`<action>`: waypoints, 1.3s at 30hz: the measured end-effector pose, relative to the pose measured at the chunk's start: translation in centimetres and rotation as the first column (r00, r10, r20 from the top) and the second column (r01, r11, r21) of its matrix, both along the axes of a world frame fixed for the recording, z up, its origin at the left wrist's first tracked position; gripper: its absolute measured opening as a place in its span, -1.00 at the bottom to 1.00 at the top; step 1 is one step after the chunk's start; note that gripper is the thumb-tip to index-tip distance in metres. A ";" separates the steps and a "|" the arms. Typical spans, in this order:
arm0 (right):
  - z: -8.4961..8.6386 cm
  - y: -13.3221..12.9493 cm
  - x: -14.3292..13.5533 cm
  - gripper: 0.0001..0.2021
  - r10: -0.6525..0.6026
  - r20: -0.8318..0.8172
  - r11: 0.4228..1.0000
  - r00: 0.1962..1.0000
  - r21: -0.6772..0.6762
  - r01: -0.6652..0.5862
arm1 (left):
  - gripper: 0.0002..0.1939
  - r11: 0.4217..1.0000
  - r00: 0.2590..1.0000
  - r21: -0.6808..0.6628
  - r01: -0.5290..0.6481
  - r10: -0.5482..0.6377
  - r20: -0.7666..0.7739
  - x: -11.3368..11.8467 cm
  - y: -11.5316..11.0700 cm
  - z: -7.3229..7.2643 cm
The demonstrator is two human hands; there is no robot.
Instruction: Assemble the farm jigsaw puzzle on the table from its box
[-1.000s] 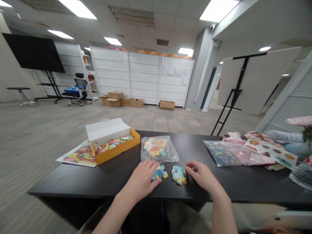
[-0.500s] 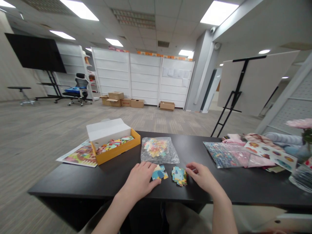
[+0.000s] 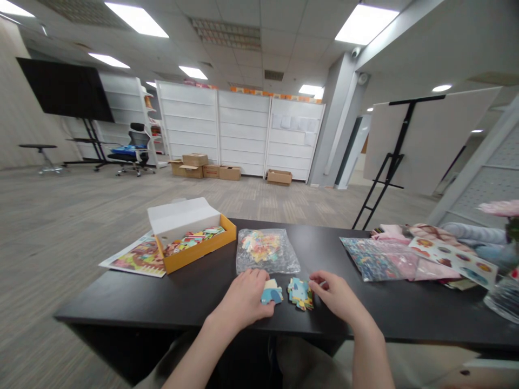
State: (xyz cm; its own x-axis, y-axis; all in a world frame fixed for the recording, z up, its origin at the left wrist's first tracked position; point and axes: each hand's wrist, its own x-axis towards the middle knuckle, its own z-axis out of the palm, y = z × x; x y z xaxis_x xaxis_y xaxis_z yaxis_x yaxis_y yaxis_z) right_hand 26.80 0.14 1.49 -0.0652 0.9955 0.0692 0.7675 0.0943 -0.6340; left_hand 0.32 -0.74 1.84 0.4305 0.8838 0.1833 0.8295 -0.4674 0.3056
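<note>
My left hand point(image 3: 249, 300) is closed around the left side of a small stack of jigsaw pieces point(image 3: 272, 292) in blue and cream. Its thumb lies along the near edge. A narrow gap separates these from a second jigsaw pile point(image 3: 300, 294), light blue with yellow and green bits. At that pile's right edge, my right hand point(image 3: 330, 292) rests with loosely curved fingers, thumb and index slightly apart; its fingertips are near or touching the edge. Just beyond both hands lies a clear plastic bag point(image 3: 291, 259) with more jigsaw pieces inside.
An open yellow box point(image 3: 203, 253) of jigsaw pieces stands at left on a printed picture sheet point(image 3: 138, 256). To the right are a bagged blue patterned item point(image 3: 367, 259), pink cloth point(image 3: 393, 237), a sticker sheet point(image 3: 454, 259) and a glass vase point(image 3: 503, 300) on the black table point(image 3: 170, 297).
My left hand has slid slightly right with its jigsaw pieces, narrowing the gap to the other pile. The right hand stays by its pile. The whole view has shifted a little.
</note>
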 end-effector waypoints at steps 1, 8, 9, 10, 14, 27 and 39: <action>0.0 0.0 -0.1 -0.70 -0.001 0.002 1.000 1.000 0.000 0.001 | -0.64 1.000 1.000 0.000 -0.007 0.007 0.000 0.1 0.1 0.1; -0.7 0.3 0.5 -0.68 0.004 -0.005 1.000 1.000 0.014 -0.004 | -0.58 0.999 0.977 0.026 0.046 -0.050 0.205 0.2 0.6 0.9; -0.9 0.4 0.6 -0.68 0.001 -0.006 1.000 1.000 0.020 -0.001 | -0.56 0.998 0.968 0.035 0.059 -0.066 0.243 0.6 0.5 0.8; -1.0 0.5 0.7 -0.66 -0.003 -0.006 1.000 1.000 0.023 0.003 | -0.54 0.996 0.959 0.045 0.075 -0.085 0.271 1.1 0.5 0.6; -0.9 0.6 0.7 -0.64 -0.013 -0.006 0.999 1.000 0.032 0.014 | -0.53 0.986 0.940 0.082 0.143 -0.162 0.300 4.0 0.4 -0.3; -0.1 -0.3 -1.2 -0.70 0.050 -0.012 0.999 0.999 0.013 -0.050 | -0.65 0.972 0.964 -0.066 0.226 -0.213 0.161 6.0 1.4 0.4; -0.6 -0.2 -1.9 -0.75 0.146 -0.150 0.989 0.978 -0.014 -0.150 | -0.57 0.960 0.944 -0.147 0.239 -0.194 0.266 4.6 1.2 0.1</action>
